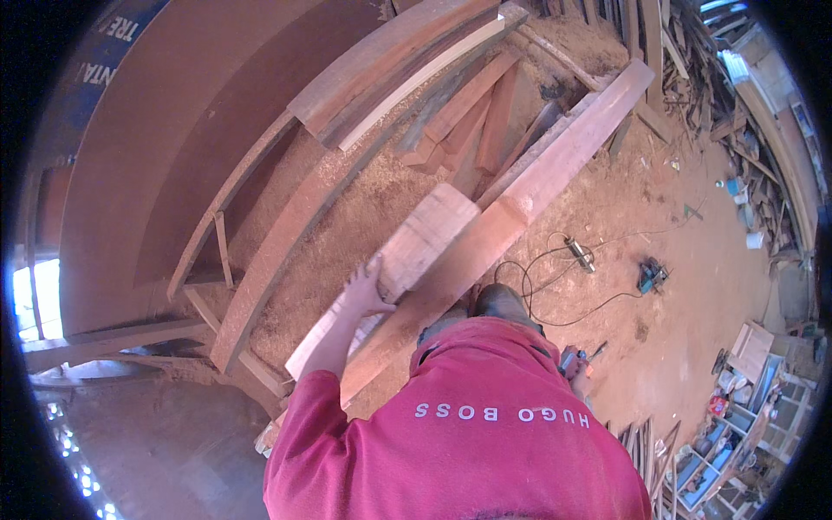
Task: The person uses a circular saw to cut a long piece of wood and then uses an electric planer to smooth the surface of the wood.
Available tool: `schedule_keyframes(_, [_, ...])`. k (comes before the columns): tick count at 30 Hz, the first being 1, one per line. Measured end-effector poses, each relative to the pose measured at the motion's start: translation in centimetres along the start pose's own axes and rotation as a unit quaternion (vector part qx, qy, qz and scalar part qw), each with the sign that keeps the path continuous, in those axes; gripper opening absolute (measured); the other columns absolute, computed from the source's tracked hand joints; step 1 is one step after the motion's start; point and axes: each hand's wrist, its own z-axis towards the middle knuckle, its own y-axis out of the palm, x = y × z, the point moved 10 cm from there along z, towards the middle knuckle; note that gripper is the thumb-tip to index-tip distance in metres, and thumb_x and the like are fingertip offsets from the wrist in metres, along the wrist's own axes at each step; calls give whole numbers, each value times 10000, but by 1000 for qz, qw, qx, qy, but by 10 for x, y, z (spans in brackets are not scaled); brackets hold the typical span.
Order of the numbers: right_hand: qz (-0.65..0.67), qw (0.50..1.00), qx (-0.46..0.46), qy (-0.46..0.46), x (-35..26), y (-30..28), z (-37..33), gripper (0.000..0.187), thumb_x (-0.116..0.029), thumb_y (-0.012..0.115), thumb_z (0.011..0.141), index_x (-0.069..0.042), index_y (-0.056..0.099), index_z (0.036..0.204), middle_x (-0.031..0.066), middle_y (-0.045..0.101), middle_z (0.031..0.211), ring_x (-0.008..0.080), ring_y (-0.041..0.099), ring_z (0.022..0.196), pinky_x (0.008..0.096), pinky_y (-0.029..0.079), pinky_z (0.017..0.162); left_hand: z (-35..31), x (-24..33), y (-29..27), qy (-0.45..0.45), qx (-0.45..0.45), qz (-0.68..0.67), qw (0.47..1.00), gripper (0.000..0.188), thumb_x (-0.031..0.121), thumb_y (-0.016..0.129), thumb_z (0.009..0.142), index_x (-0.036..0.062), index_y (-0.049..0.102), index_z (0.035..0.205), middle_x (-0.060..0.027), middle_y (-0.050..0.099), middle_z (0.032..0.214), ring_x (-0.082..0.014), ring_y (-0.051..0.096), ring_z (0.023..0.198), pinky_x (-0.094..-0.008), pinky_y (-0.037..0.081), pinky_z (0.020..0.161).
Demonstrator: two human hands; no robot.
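Note:
A thick, pale, rough-faced wooden block (pixel 425 241) lies lengthwise on a longer reddish beam (pixel 537 186), or right against it; I cannot tell which. My left hand (pixel 366 293) grips the block across its width, the fingers spread toward the far edge and the thumb toward the beam. Low on my right side, my right hand (pixel 582 378) is partly hidden by my red shirt. It is closed round a blue-grey hand tool (pixel 568 359) with a thin dark tip; its exact kind is unclear.
Curved timbers (pixel 260 277) stand at the left beside a large brown panel (pixel 165 165). Short offcuts (pixel 472 113) lie beyond the block. On the sawdust-covered floor are a corded metal-bodied tool (pixel 581 255) and a blue power tool (pixel 652 275). Scrap wood (pixel 737 130) lines the right.

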Motion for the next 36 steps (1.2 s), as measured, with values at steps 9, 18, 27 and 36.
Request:
schedule_keyframes(9, [24, 1000, -11, -11, -49, 24, -29, 623, -477, 762, 776, 80, 684, 1045, 90, 681, 894, 147, 602, 655, 332, 470, 510, 5, -146, -3, -54, 58, 18, 997, 1317, 535, 914, 531, 290, 193, 1606, -264, 294, 1556, -450, 318, 1435, -662, 291, 1124])
schedule_keyframes(18, [-308, 950, -34, -41, -114, 67, -8, 468, -350, 749, 793, 21, 687, 1071, 101, 690, 860, 195, 637, 698, 363, 505, 585, 82, -14, -132, 85, 354, -190, 912, 750, 457, 763, 845, 38, 506, 1412, -239, 500, 1411, -430, 462, 1315, -495, 394, 1096])
schedule_keyframes(27, [-361, 908, -178, -113, -186, 169, 38, 443, -296, 751, 750, 12, 689, 1062, 176, 710, 893, 298, 698, 826, 423, 562, 717, 264, 70, -340, 109, 389, -66, 912, 841, 648, 651, 854, 101, 471, 1467, -194, 413, 1539, -408, 325, 1456, -562, 281, 1171])
schedule_keyframes(36, [-348, 917, -168, -100, -205, 184, 157, 329, -151, 753, 787, 54, 671, 1031, 122, 707, 781, 207, 680, 610, 342, 557, 522, 470, 121, -489, -16, 348, 179, 920, 1251, 774, 786, 565, 173, 304, 1550, -126, 363, 1583, -357, 273, 1490, -639, 286, 1144])
